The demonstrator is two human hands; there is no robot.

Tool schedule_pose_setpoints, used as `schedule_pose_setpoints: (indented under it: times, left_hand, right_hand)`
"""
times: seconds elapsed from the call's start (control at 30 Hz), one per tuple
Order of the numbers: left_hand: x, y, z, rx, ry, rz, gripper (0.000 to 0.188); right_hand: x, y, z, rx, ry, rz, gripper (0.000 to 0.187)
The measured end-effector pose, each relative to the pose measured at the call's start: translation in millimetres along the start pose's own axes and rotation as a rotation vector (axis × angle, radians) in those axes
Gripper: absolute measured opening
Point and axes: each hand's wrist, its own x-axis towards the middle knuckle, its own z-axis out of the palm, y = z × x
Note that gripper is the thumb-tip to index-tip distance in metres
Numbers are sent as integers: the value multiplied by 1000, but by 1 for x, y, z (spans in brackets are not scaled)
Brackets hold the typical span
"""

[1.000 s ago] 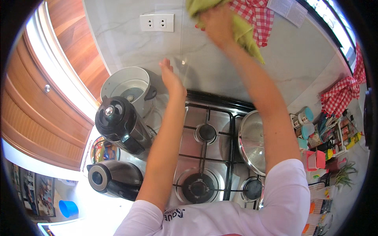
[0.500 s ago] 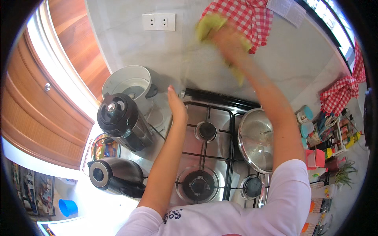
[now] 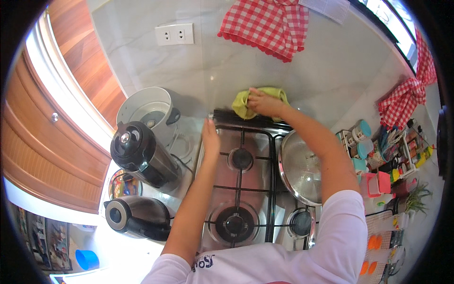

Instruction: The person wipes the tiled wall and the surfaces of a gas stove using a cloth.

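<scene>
My right hand (image 3: 266,104) grips a yellow-green cloth (image 3: 279,93), bunched under the fingers, low on the wall just above the stove's black back edge. My left hand (image 3: 211,138) is at the left rear corner of the gas stove (image 3: 222,177). It is seen edge-on with the fingers stretched out, and nothing shows in it. A shiny steel pan (image 3: 299,165) sits on the right side of the stove, partly hidden by my right forearm. Above the cloth, a red and white checked cloth (image 3: 265,28) hangs on the wall.
Left of the stove stand a tall black flask (image 3: 153,163), a steel kettle (image 3: 142,215) and a pale round pot (image 3: 124,113). A wall socket (image 3: 174,34) is at upper left. Right, past my arm, are a pink container (image 3: 376,183), jars and a plant (image 3: 418,196).
My right hand has brought the yellow-green cloth down the wall, from over the checked cloth to just above the stove's back edge. My left hand stays beside the stove's rear corner.
</scene>
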Motion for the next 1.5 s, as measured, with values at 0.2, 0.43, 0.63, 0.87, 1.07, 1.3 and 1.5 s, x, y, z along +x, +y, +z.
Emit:
schedule_pose_setpoints:
  times: [0.2, 0.43, 0.63, 0.87, 1.07, 1.3, 1.5]
  left_hand:
    - [-9, 15, -1, -86, 34, -40, 61]
    - [-10, 13, -24, -152, 126, -50, 60]
    - [-11, 5, -1, -134, 17, -8, 59]
    - [-27, 10, -5, -196, 70, -86, 57]
    - [-28, -3, -10, -111, 112, -109, 55]
    - [-27, -6, 6, -176, 87, -183, 56]
    - [-21, -9, -16, -120, 148, -135, 56]
  right_hand:
    - [-18, 118, -174, -247, 510, 725, 25]
    - [66, 66, -110, -89, 467, 872, 31]
    - [38, -29, 92, 376, 339, 145, 14]
    - [80, 98, -115, -369, 623, 495, 20]
    - [127, 97, -169, -443, 788, 809, 25]
    - [119, -35, 86, 160, 732, 306, 11]
    - [136, 45, -77, 87, 420, 510, 22]
